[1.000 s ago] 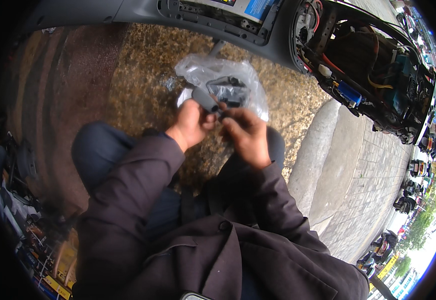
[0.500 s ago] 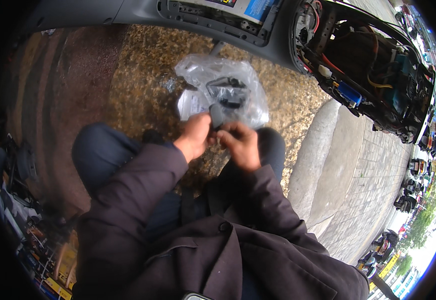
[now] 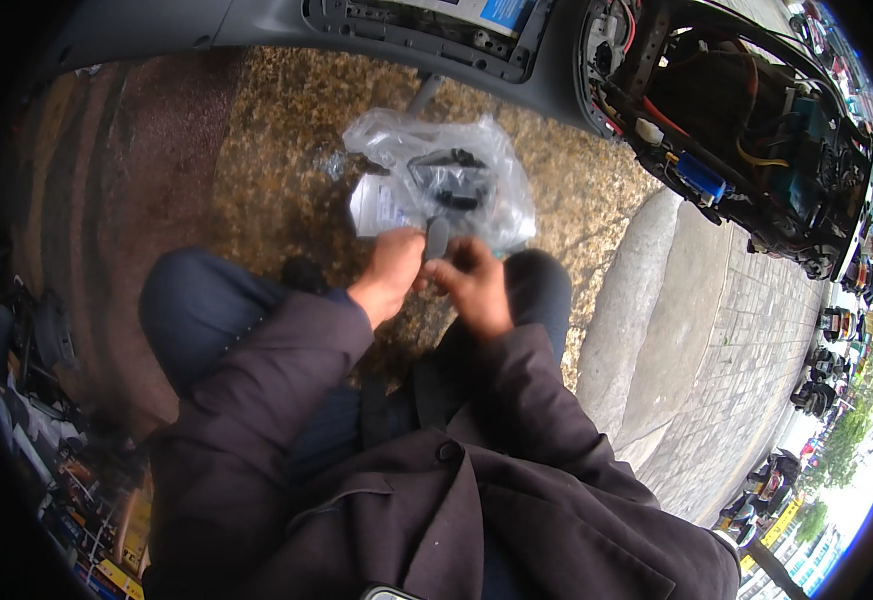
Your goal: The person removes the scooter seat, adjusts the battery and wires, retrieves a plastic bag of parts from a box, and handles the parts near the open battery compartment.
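Between my knees, both hands meet over a small grey piece with a rounded end [image 3: 437, 237]; its exact kind cannot be made out. My left hand [image 3: 389, 270] grips it from the left, fingers closed. Pressed against its lower end are the bent fingers of my right hand [image 3: 478, 288], thumb toward the left hand. What lies between the fingertips is hidden. Just beyond, a clear plastic bag [image 3: 513, 185] rests on the ground with a black part [image 3: 449, 182] inside it. A white printed paper or box [image 3: 375, 208] touches the bag's left side.
A scooter's grey body panel [image 3: 256, 25] spans the top. At upper right its exposed frame shows wires and a blue cylindrical part [image 3: 699, 176]. A kerb [image 3: 631, 300] and paving run along the right. Tools and boxes [image 3: 86, 510] crowd the lower left.
The grey piece has turned to show more of its flat side. My right hand has shifted slightly left and tucked in closer. The left hand keeps its hold.
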Available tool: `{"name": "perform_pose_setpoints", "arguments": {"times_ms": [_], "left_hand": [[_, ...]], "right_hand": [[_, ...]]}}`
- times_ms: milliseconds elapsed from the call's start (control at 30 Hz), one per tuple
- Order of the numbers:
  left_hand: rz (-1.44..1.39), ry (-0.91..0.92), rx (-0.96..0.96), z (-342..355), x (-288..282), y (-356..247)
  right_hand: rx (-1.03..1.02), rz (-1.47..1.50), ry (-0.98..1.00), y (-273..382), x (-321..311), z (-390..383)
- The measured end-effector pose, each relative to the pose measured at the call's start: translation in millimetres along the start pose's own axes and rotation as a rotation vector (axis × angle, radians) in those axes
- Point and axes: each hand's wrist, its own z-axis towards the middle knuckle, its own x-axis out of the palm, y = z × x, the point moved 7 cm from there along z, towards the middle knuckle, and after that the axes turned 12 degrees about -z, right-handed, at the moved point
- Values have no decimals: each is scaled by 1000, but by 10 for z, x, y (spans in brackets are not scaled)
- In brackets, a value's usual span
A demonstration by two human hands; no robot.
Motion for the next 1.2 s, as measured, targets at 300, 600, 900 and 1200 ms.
{"name": "perform_pose_setpoints", "arguments": {"times_ms": [300,600,900,1200], "left_hand": [[30,9,-28,3,10,37],[-23,-76,79,-240,-46,-253],[-426,23,142,-571,-152,-545],[-189,1,93,-324,67,-281]], "right_hand": [[29,19,107,-107,0,46],[-100,-22,106,161,119,74],[-341,-106,145,634,329,59],[-80,257,-100,382,-109,-129]]}}
